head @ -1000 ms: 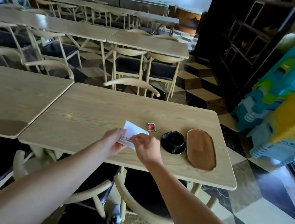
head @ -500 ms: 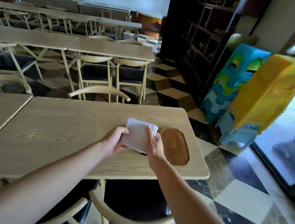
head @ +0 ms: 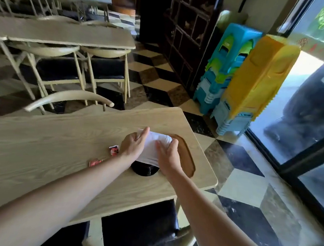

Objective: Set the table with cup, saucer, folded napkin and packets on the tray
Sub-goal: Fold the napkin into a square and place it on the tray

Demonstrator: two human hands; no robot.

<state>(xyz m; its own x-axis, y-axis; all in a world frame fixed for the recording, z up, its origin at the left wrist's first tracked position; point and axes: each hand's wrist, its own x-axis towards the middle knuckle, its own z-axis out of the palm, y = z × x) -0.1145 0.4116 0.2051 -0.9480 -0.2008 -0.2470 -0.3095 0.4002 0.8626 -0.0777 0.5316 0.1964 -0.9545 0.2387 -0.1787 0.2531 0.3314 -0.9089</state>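
Both hands hold a white napkin (head: 154, 148) above the light wooden table (head: 56, 153). My left hand (head: 134, 146) grips its left edge and my right hand (head: 169, 156) grips its right edge. Beneath the napkin, a black cup on its saucer (head: 145, 169) is mostly hidden. The brown wooden tray (head: 186, 157) lies just right of my right hand, near the table's right end. Two red packets lie left of my left forearm: one (head: 113, 150) farther back, one (head: 95, 162) nearer.
A chair back (head: 69, 100) curves behind the table and another chair (head: 146, 245) sits in front of it. Stacked blue and yellow plastic stools (head: 243, 79) stand at the right by a glass door. More tables and chairs fill the back left.
The napkin has been carried right, from the table's middle to above the cup beside the tray. My view has swung right and down, and both packets have come into sight.
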